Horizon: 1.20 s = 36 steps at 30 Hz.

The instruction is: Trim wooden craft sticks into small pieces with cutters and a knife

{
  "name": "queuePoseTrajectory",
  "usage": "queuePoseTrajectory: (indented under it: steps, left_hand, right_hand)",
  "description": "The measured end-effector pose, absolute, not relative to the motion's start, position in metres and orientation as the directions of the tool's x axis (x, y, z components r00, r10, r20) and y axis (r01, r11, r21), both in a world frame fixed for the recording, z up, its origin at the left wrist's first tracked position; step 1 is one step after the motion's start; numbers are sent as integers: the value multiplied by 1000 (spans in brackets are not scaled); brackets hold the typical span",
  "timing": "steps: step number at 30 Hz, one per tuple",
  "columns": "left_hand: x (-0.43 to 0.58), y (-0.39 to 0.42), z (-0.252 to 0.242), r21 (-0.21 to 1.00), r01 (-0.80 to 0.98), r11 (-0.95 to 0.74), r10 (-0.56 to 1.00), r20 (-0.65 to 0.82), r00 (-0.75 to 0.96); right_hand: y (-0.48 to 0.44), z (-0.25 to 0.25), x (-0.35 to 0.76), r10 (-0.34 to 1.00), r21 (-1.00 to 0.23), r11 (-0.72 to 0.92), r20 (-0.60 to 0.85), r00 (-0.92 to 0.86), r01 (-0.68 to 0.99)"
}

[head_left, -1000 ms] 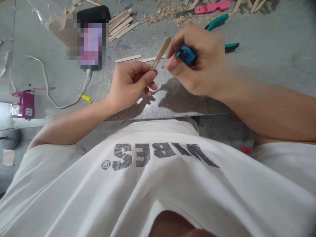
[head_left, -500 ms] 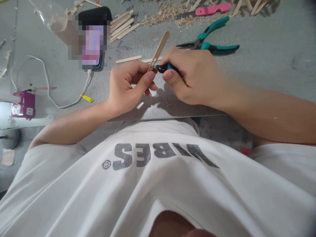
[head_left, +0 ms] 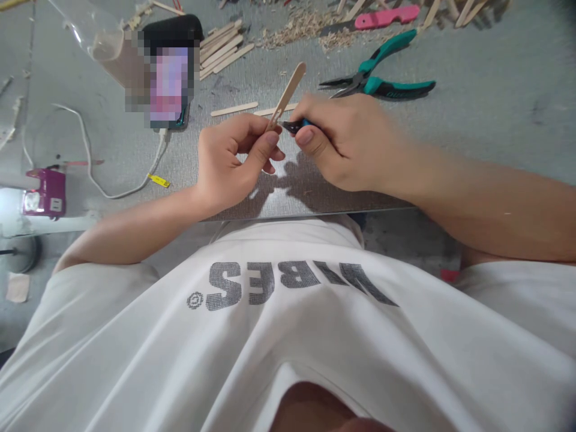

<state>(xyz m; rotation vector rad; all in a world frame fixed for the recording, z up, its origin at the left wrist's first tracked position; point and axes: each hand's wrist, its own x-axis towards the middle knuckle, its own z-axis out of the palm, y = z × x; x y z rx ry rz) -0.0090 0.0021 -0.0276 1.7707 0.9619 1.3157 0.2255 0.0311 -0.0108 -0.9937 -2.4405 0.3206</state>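
Observation:
My left hand (head_left: 236, 159) pinches a wooden craft stick (head_left: 292, 84) near its lower end, with the stick tilted up to the right. A narrow slot or notch is cut in the stick just above the fingertips. My right hand (head_left: 346, 141) is wrapped round a small black-and-blue hand tool (head_left: 294, 126). Its dark tip is right beside the stick's slotted part; whether they touch I cannot tell. Most of this tool is hidden in the fist. Just beyond the right hand lie teal-handled long-nose pliers (head_left: 360, 81), their jaws apart.
Two craft sticks (head_left: 234, 110) lie behind my hands, and a pile of sticks (head_left: 227, 48) sits farther back. Wood shavings (head_left: 292, 30) surround a pink-handled knife (head_left: 387, 18). On the left are a phone (head_left: 168, 84), its white cable (head_left: 92, 174) and a purple device (head_left: 45, 192).
The stick and my left hand have shifted slightly down and left. The tool in my right hand has turned a little, its tip still close to the slot.

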Motion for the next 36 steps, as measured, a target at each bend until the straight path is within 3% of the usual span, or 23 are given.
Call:
queuePoseTrajectory:
  steps: [7, 14, 20, 27, 36]
  left_hand:
    - [-12, 4, -30, 810, 233, -537, 838, 481, 257]
    - [-14, -2, -19, 815, 285, -504, 854, 420, 309]
    - [-3, -4, -12, 931, 149, -332, 931, 298, 213]
    - [0, -3, -6, 956, 176, -236, 964, 208, 165]
    - [-1, 9, -12, 969, 155, -192, 978, 175, 115]
  right_hand:
    - [28, -7, 223, 716, -432, 687, 271, -643, 584]
    - [21, -5, 220, 744, -399, 661, 230, -628, 636]
    - [24, -5, 217, 757, -299, 650, 328, -565, 698]
    - [29, -16, 218, 703, -183, 664, 483, -522, 725]
    - [33, -16, 225, 703, -248, 651, 554, -446, 717]
